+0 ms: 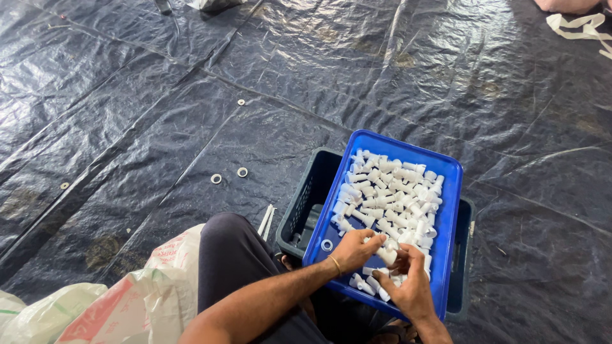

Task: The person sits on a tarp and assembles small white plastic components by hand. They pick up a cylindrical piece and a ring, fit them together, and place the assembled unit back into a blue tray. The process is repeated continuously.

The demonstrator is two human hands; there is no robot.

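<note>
A blue plastic tray (447, 210) rests tilted on top of a dark blue-grey crate (309, 191). Several small white plastic fittings (389, 194) fill the tray. My left hand (356, 250) and my right hand (407, 286) meet over the tray's near end, and together they grip one white fitting (387, 255) between the fingertips. A thin bangle sits on my left wrist. A small white ring (327, 245) lies in the tray's near left corner.
A black plastic tarp (159, 95) covers the floor. Loose white rings (229, 176) lie on it to the left. A white woven sack (137, 299) sits at bottom left beside my dark-trousered knee (226, 255). White strips (583, 27) lie at top right.
</note>
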